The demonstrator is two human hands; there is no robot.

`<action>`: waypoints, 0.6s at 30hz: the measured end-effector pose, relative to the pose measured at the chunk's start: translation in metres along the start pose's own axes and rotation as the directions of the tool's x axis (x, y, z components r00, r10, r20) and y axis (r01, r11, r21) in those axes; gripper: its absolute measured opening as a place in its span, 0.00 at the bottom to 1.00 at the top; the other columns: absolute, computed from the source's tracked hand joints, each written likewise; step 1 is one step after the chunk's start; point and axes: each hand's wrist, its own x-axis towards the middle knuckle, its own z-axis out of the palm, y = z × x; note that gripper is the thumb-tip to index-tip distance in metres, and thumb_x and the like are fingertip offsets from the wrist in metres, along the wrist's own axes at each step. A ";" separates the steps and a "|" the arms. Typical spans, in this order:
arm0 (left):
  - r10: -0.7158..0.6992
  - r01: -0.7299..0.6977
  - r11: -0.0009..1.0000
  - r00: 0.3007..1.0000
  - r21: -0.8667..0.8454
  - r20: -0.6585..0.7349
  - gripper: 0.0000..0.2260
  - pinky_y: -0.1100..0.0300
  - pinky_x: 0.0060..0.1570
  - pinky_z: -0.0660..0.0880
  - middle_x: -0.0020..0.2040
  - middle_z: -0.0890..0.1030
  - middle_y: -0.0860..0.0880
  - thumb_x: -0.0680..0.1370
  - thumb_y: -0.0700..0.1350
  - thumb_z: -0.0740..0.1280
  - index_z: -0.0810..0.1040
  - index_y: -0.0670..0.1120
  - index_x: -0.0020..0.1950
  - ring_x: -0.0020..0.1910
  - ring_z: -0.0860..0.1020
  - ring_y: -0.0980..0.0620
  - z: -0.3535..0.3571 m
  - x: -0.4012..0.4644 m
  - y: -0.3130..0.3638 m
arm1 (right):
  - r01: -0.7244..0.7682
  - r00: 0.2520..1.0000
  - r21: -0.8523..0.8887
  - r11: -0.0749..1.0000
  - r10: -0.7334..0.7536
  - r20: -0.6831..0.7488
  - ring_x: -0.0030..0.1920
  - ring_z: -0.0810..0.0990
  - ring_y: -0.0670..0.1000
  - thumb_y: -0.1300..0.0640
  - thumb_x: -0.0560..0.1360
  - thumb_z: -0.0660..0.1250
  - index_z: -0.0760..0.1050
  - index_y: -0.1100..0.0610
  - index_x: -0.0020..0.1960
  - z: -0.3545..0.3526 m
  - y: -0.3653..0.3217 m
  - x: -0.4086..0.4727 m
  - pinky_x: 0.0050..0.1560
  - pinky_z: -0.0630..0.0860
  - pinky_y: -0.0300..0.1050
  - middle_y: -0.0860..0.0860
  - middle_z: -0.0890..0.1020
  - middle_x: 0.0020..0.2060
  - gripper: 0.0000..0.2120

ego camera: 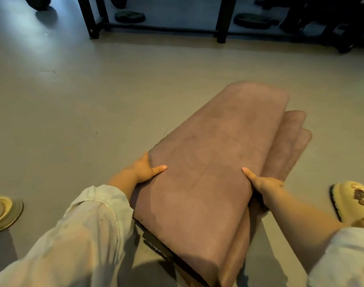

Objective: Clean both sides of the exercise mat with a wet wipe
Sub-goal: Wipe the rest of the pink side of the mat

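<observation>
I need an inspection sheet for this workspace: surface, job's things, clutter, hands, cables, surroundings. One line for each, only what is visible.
Surface: grey floor, smooth, lit from the upper left.
Job's things: folded pinkish-brown exercise mat, several layers showing at its right side, dark underside at the near edge; no wet wipe seen.
Clutter: nothing seen.
Hands: left hand grips the mat's left edge, thumb on top; right hand grips its right edge, thumb on top.
Cables: nothing seen.
Surroundings: black rack at the far side with dark weight plates beneath; yellow slippers at either side of the frame.
</observation>
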 end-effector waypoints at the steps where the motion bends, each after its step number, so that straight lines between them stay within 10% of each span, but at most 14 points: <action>1: -0.034 0.033 0.999 0.999 -0.030 -0.018 0.39 0.50 0.69 0.63 0.72 0.66 0.41 0.73 0.61 0.66 0.56 0.41 0.75 0.69 0.67 0.42 0.000 0.004 0.000 | -0.048 0.998 0.023 0.999 0.048 0.032 0.72 0.60 0.65 0.37 0.58 0.78 0.37 0.64 0.76 0.003 0.002 0.006 0.69 0.61 0.61 0.63 0.54 0.75 0.68; 4: -0.174 0.170 0.984 0.980 -0.046 -0.096 0.40 0.48 0.67 0.65 0.71 0.67 0.37 0.74 0.66 0.60 0.58 0.38 0.74 0.68 0.68 0.38 -0.004 0.019 -0.007 | -0.116 0.988 0.053 0.992 0.110 0.108 0.57 0.75 0.65 0.30 0.40 0.79 0.60 0.63 0.73 0.007 0.015 0.035 0.58 0.71 0.64 0.62 0.73 0.64 0.71; 8: -0.261 0.248 0.961 0.960 -0.122 -0.105 0.40 0.48 0.65 0.68 0.67 0.72 0.38 0.72 0.70 0.58 0.68 0.38 0.68 0.64 0.72 0.38 -0.007 0.031 -0.004 | -0.190 0.962 0.184 0.964 0.145 0.230 0.34 0.72 0.57 0.48 0.65 0.77 0.74 0.69 0.52 -0.004 0.004 0.010 0.42 0.71 0.54 0.58 0.76 0.36 0.28; 12: -0.251 0.325 0.878 0.937 -0.350 0.241 0.33 0.54 0.57 0.73 0.60 0.78 0.42 0.73 0.67 0.61 0.75 0.40 0.63 0.56 0.78 0.43 -0.002 0.023 0.019 | -0.133 0.987 0.347 0.929 0.093 0.128 0.42 0.79 0.61 0.50 0.47 0.81 0.74 0.65 0.57 0.006 0.017 0.025 0.38 0.75 0.56 0.60 0.80 0.45 0.43; 18: -0.141 0.321 0.863 0.895 -0.391 0.423 0.14 0.57 0.39 0.80 0.45 0.84 0.46 0.72 0.52 0.72 0.77 0.46 0.53 0.41 0.83 0.48 -0.009 0.010 0.038 | 0.104 0.994 0.465 0.879 -0.085 -0.062 0.54 0.78 0.60 0.63 0.61 0.80 0.72 0.62 0.63 0.011 0.021 0.039 0.50 0.74 0.51 0.59 0.79 0.57 0.33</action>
